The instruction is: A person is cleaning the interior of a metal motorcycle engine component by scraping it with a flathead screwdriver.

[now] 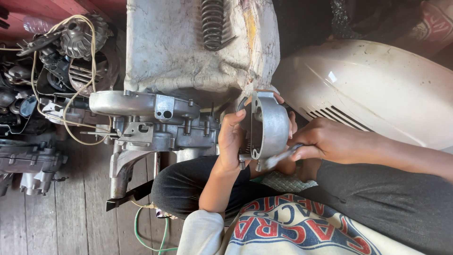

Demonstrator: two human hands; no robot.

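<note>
Wooden plank floor, engine parts all around. Left hand clamps the round metal housing by its rim, above the lap; right hand is closed on a thin tool at its edge. Looks rigid, fairly heavy, smooth; rim grip seems safest.

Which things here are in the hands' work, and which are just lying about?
In hand:
- round grey metal housing, held by the left hand
- slim metal tool, in the right hand, its tip at the housing

Lying about:
- large grey engine casing
- black coil spring
- white curved body panel
- green cable
</note>
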